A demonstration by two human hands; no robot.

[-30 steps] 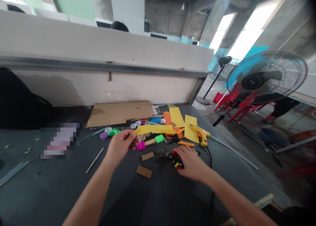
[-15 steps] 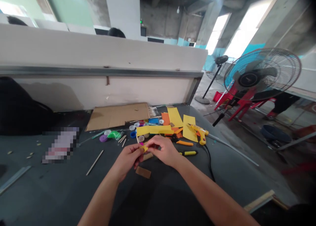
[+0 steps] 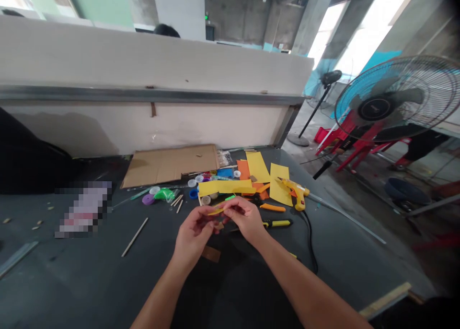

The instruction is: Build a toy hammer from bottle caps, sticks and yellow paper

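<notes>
Left hand (image 3: 193, 234) | right hand (image 3: 245, 218) | both pinching yellow strip (image 3: 215, 212) | white bottle caps (image 3: 192, 183) nearby

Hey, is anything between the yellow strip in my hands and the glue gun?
Yes. Your right hand is on that side of the yellow strip, and past it an orange piece lies just short of the yellow glue gun.

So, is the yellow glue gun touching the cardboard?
Apart: the head view shows the glue gun on yellow paper, well away from the cardboard.
</notes>
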